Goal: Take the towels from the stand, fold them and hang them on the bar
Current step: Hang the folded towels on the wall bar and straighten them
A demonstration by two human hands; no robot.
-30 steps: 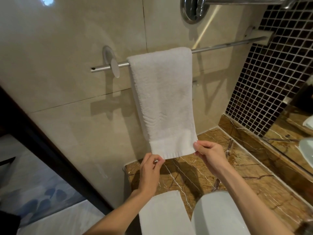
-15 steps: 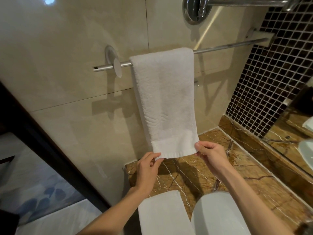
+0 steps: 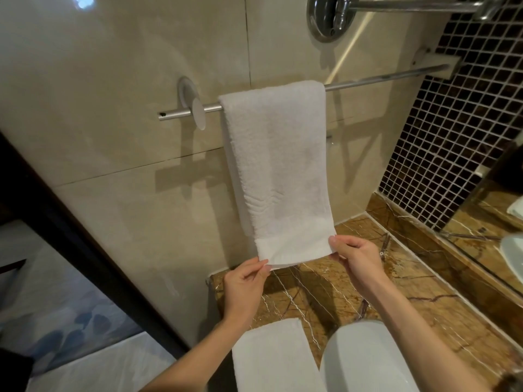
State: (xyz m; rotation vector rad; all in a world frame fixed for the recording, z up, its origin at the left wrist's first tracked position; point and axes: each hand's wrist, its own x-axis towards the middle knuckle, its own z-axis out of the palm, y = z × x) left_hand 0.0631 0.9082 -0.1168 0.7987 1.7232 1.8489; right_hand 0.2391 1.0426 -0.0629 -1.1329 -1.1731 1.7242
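Observation:
A folded white towel (image 3: pixel 278 165) hangs over the chrome bar (image 3: pixel 382 78) on the beige tiled wall, near the bar's left mount. My left hand (image 3: pixel 244 287) pinches the towel's lower left corner. My right hand (image 3: pixel 355 257) pinches its lower right corner. Both hands hold the hem just above the brown marble counter (image 3: pixel 418 312). A second folded white towel (image 3: pixel 273 357) lies flat on the counter's near left end, below my left forearm.
A white basin (image 3: pixel 365 360) sits on the counter at bottom centre. A dark mosaic wall (image 3: pixel 458 142) and a mirror (image 3: pixel 503 222) stand to the right. A chrome fitting (image 3: pixel 331 17) projects from the wall above the bar. A dark door frame (image 3: pixel 70 222) runs along the left.
Both hands keep pinching the towel's bottom corners; the hem sits marginally lower and more level. The view has shifted slightly.

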